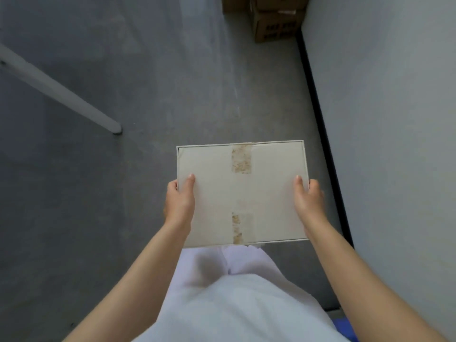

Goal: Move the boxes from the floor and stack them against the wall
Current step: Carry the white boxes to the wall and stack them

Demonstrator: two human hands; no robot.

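I hold a flat white box [243,193] level in front of my waist, above the grey floor. Strips of old brownish tape run down its top face. My left hand [179,196] grips its left edge with the thumb on top. On the opposite edge, my right hand [308,196] grips the same way. Far ahead, brown cardboard boxes [274,18] are stacked against the pale wall [385,107], one on another, cut off by the top of the frame.
A white metal table leg [61,92] slants down to the floor at the left. A black skirting strip [320,124] runs along the base of the wall at the right. Grey floor [185,77] stretches between me and the stack. Something blue [345,327] shows at the lower right.
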